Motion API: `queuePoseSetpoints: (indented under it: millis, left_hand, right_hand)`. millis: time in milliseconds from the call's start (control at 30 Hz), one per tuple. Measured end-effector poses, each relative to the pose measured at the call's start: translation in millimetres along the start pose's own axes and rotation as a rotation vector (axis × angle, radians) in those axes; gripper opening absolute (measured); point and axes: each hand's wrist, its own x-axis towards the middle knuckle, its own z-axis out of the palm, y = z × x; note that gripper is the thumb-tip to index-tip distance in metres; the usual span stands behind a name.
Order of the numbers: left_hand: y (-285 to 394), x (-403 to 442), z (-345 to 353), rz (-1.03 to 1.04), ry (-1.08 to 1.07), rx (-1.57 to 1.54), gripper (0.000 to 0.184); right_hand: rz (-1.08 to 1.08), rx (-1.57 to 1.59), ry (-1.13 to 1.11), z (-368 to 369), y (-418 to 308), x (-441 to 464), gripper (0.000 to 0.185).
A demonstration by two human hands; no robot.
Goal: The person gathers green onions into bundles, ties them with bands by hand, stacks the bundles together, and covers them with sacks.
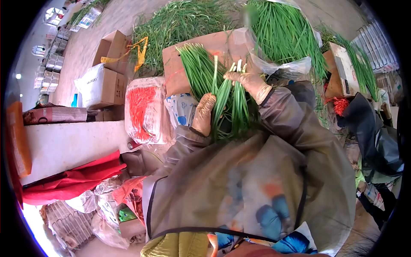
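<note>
Both my hands wear thin, pale, see-through gloves. My left hand [204,115] is closed round a few long green stalks [221,99] whose pale ends point up. Just right of it, my right hand [249,82] grips several more stalks [240,103] near their white ends, with the leaves hanging down over my lap. Behind my left hand, a pile of green stalks [198,68] lies on a brown cardboard sheet [173,64]. A blue-patterned cloth [182,109] shows beside my left wrist.
Red ties [140,109] lie on a wrapped bundle at the left, near a cardboard box [113,88]. Beyond the sheet are a heap of loose greens [175,30] and a larger green pile [287,34]. A person's dark-clothed limb [383,201] shows at the far right.
</note>
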Motion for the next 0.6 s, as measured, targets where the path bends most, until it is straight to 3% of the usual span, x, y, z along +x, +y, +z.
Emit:
queuePoseSetpoints:
  millis: [67, 100, 167, 300, 367, 433, 500, 533, 600]
  left_hand:
    - [-8, 4, -3, 0.017, 0.012, -0.026, 0.018]
    - [-9, 4, 0, -0.017, 0.02, -0.032, 0.017]
    - [-13, 7, 3, -0.05, 0.024, -0.042, 0.016]
    - [-36, 20, -9, 0.046, -0.001, 0.09, 0.013]
    - [-35, 17, -6, -0.003, -0.134, 0.057, 0.013]
    - [-27, 13, -5, -0.058, -0.145, 0.015, 0.011]
    - [-19, 16, -14, 0.146, -0.008, 0.378, 0.013]
    - [-13, 18, -23, 0.268, 0.021, 0.413, 0.016]
    - [6, 25, -50, 0.279, 0.168, 0.357, 0.018]
  right_hand:
    - [-0.069, -0.005, 0.11, -2, -9, -3, 0.023]
    - [0.057, 0.049, 0.09, -9, -7, 3, 0.02]
    - [-0.071, 0.018, -0.002, -23, -4, 9, 0.019]
    - [-0.037, 0.066, 0.014, -12, -28, -2, 0.018]
    - [-0.143, -0.176, -0.295, -19, -39, 3, 0.021]
    - [-0.124, -0.031, -0.186, -25, -63, 4, 0.024]
    - [-0.272, -0.012, -0.072, -40, -101, -1, 0.02]
    - [-0.303, -0.172, -0.046, -57, -96, 14, 0.021]
    - [-0.347, -0.451, 0.008, -89, -91, 41, 0.023]
